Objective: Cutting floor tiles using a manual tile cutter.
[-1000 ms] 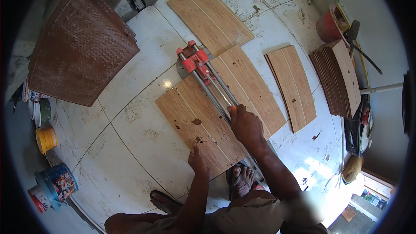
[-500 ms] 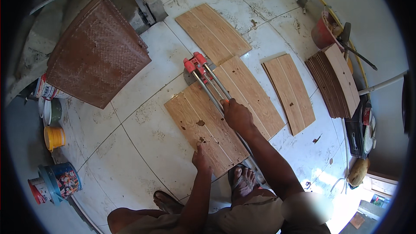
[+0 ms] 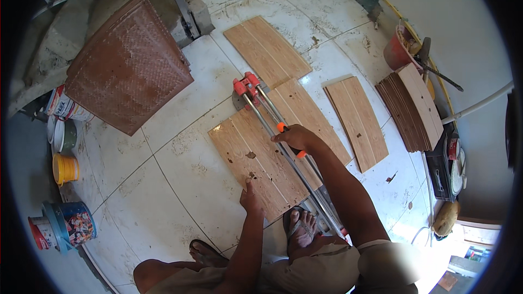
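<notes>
A manual tile cutter with two shiny rails and a red end block lies over a wood-look tile. My right hand is closed around the cutter's black handle with orange ends, above the rails. At the tile's left near edge, my left hand grips it with one digit stretched on top; its other fingers are mostly hidden. Small dark chips are scattered over the tile. Another wood-look tile extends from under the cutter on the right.
More wood-look tiles lie beyond and to the right. A tile stack and red bucket stand by the right wall. At left are brown sheets, a yellow tub and a blue bucket. My sandalled foot adjoins the cutter.
My right hand has shifted slightly farther along the rails, and the handle's orange ends now show. My left hand stays at the tile edge. The whole view has shifted a little.
</notes>
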A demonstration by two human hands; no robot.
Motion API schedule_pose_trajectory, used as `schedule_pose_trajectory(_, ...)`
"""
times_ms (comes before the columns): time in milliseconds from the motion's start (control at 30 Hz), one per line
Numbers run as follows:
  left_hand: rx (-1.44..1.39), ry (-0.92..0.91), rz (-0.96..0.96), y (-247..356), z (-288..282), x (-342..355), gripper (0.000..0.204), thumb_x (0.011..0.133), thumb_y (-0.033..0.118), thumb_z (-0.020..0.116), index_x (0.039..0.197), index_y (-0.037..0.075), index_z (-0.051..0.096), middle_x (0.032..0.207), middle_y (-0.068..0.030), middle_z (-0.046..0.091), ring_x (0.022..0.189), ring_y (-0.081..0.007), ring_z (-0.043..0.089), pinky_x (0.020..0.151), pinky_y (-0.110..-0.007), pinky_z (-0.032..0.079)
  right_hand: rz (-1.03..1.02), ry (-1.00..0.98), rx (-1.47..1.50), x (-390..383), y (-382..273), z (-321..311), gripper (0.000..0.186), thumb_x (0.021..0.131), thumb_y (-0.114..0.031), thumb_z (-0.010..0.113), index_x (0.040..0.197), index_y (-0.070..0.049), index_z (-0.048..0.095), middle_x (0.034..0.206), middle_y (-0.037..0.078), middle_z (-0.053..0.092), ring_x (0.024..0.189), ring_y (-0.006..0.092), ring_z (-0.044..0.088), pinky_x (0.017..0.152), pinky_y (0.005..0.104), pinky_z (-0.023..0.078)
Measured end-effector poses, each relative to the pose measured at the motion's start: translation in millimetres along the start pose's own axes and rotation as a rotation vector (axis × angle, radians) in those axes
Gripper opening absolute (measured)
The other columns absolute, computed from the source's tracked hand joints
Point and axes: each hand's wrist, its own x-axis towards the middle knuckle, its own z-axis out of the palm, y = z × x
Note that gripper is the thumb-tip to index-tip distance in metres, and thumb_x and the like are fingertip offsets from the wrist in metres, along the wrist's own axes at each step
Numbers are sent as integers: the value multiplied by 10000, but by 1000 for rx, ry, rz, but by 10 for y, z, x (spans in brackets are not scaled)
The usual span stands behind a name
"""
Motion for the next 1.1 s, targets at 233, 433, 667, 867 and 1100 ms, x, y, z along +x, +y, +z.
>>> schedule_pose_trajectory(233, -55, -109, 139, -170, -122, 164, 712, 970, 503, 639, 1409, -40, 500, 1307, -140, 605, 1147, -244, 608, 1007, -365, 482, -27, 80, -31, 19, 15, 55, 492, 716, -382, 746, 854, 89, 700, 791, 173, 682, 687, 244, 615, 630, 419, 474)
schedule_pose_trajectory(433, -30, -141, 150, -202, -120, 196, 698, 985, 476, 626, 1435, -35, 474, 1356, -133, 578, 1201, -240, 582, 1036, -366, 463, -26, 102, -81, -33, -53, 12, 444, 715, -372, 721, 839, 54, 739, 833, 230, 710, 741, 321, 683, 709, 434, 519)
schedule_pose_trajectory(667, -38, -134, 157, -166, -82, 139, 662, 989, 440, 636, 1429, -32, 486, 1341, -136, 596, 1185, -239, 597, 1023, -364, 478, -50, 98, -75, 12, 4, 17, 391, 711, -365, 716, 822, 7, 757, 848, 231, 716, 766, 331, 689, 714, 440, 522)
schedule_pose_trajectory(867, -25, -180, 154, -164, -132, 159, 688, 1002, 460, 607, 1474, -8, 431, 1393, -140, 561, 1228, -255, 582, 1040, -378, 471, -57, 107, -53, 119, 84, 80, 439, 694, -369, 736, 824, 51, 733, 843, 221, 715, 743, 322, 678, 691, 440, 514)
schedule_pose_trajectory(1100, 1, -107, 171, -133, -127, 98, 706, 971, 466, 659, 1444, -22, 467, 1366, -145, 585, 1209, -264, 596, 1026, -378, 489, -82, 100, -111, 53, 20, 47, 485, 714, -410, 727, 870, 49, 738, 844, 226, 717, 749, 320, 689, 699, 437, 523)
